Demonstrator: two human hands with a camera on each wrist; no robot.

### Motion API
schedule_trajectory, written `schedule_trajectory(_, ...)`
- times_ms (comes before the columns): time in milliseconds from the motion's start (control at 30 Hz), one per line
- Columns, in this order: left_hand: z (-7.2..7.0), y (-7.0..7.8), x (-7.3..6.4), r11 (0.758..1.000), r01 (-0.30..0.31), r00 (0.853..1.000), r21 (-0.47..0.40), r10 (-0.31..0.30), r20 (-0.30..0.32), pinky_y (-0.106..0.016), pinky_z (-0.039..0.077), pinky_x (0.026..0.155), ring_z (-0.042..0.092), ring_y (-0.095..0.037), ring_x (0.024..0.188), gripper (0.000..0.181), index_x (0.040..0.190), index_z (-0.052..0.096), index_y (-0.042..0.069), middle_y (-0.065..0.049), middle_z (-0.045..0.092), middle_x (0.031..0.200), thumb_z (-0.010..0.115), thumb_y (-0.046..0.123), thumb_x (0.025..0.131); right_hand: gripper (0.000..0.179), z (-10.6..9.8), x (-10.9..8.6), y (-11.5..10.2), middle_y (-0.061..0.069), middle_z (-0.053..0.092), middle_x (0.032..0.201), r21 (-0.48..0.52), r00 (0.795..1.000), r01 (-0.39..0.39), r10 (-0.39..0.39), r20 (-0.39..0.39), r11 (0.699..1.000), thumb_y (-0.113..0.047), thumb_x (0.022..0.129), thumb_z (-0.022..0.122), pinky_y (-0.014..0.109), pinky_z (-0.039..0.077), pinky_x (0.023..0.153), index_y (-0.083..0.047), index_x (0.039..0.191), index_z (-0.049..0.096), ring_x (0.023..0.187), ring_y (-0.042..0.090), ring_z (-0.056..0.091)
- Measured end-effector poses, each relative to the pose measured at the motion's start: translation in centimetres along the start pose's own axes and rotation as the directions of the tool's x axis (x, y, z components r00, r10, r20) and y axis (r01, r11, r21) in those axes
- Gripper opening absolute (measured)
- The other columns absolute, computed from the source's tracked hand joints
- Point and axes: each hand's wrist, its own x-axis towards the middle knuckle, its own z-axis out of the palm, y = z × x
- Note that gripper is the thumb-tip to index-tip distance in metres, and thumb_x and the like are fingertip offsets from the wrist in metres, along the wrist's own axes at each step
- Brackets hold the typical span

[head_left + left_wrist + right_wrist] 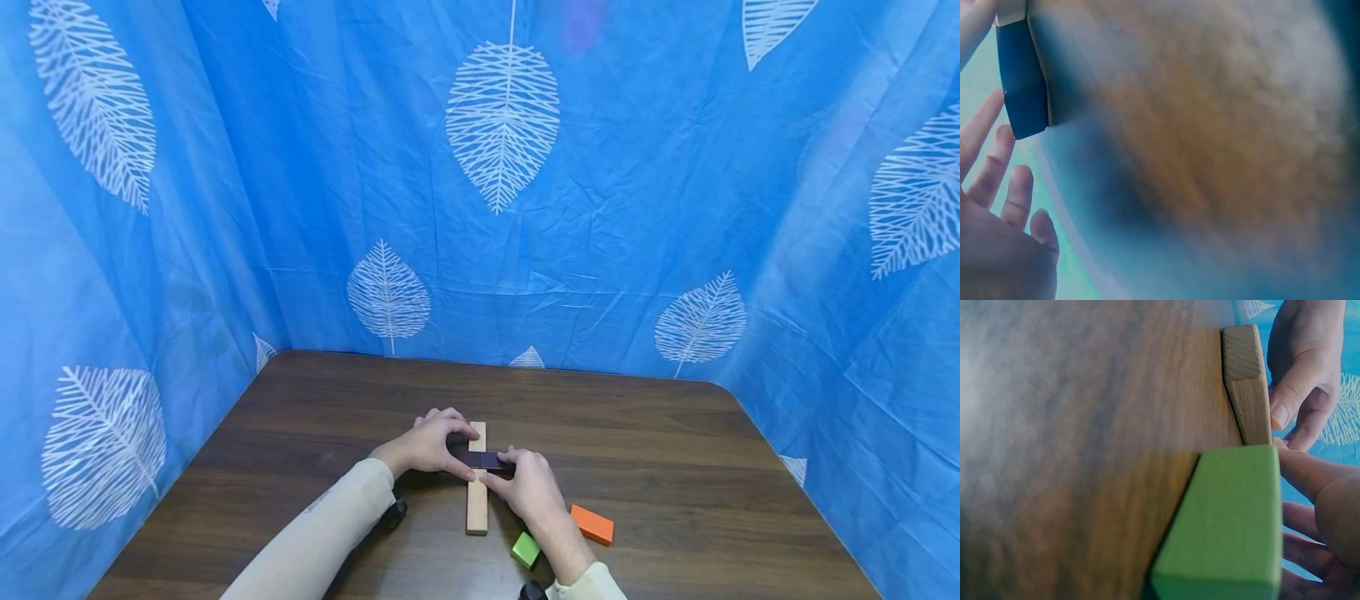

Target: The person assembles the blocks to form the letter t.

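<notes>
Two natural wood planks lie in line at the middle of the table: a far plank (477, 433) and a near plank (477, 504). Between them a dark block (491, 460) lies crosswise. My left hand (426, 445) is at the left, index fingertip at the far plank and thumb at the near plank's far end. In the left wrist view, fingers (1018, 194) stretch beside the dark block's end. From the right, my right hand (538, 490) reaches in, thumb at the near plank and fingers by the dark block's right end. Its fingertips are partly hidden.
A green block (527, 550) lies close to my right wrist, large in the right wrist view. An orange block (592, 524) is to the right of that wrist. Blue curtains with white leaves (502, 125) stand around the brown table (660, 450).
</notes>
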Motion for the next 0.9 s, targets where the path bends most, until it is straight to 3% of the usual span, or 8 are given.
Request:
schedule_trajectory(167,-0.04,0.23,-0.34,0.997,0.040,0.999,-0.069,-0.039,0.024,-0.054,0.035,0.099,0.049,-0.022,0.112,0.066,0.126,0.068,0.018,0.006,0.061,0.114,0.088,0.051,0.073,0.050,0.03,0.05,0.04,0.024,0.067,0.121,0.008,1.000,0.005,-0.005,0.000,1.000,-0.033,0.080,0.087,0.052,0.047,0.097,0.002,0.113,0.075,0.116,0.040,0.062)
schedule_trajectory(367,0.01,0.15,-0.35,0.988,0.059,0.997,-0.144,-0.052,0.051,-0.048,0.043,0.099,0.052,-0.021,0.112,0.065,0.129,0.067,0.016,0.004,0.063,0.115,0.089,0.044,0.075,0.050,-0.02,-0.01,0.04,0.024,0.067,0.121,-0.024,1.000,0.010,-0.010,0.012,1.000,-0.034,0.081,0.086,0.053,0.047,0.097,0.002,0.114,0.074,0.116,0.041,0.061)
schedule_trajectory(600,-0.22,0.52,-0.47,0.988,0.070,0.996,-0.135,-0.063,0.055,-0.045,0.045,0.097,0.053,-0.020,0.110,0.064,0.129,0.068,0.015,0.004,0.063,0.116,0.090,0.042,0.075,0.047,-0.17,-0.10,-0.17,0.021,0.067,0.122,-0.078,0.998,0.067,-0.068,-0.003,0.995,-0.034,0.081,0.085,0.052,0.048,0.095,0.001,0.111,0.075,0.115,0.039,0.061)
schedule_trajectory(900,-0.31,0.81,-0.51,0.989,0.076,0.996,-0.127,-0.068,0.065,-0.043,0.046,0.096,0.052,-0.019,0.109,0.064,0.129,0.068,0.015,0.004,0.062,0.118,0.089,0.042,0.075,0.044,-0.21,0.03,-0.30,0.011,0.071,0.106,-0.078,0.999,0.029,-0.030,-0.015,0.997,-0.038,0.079,0.085,0.048,0.051,0.088,-0.003,0.105,0.075,0.103,0.030,0.063)
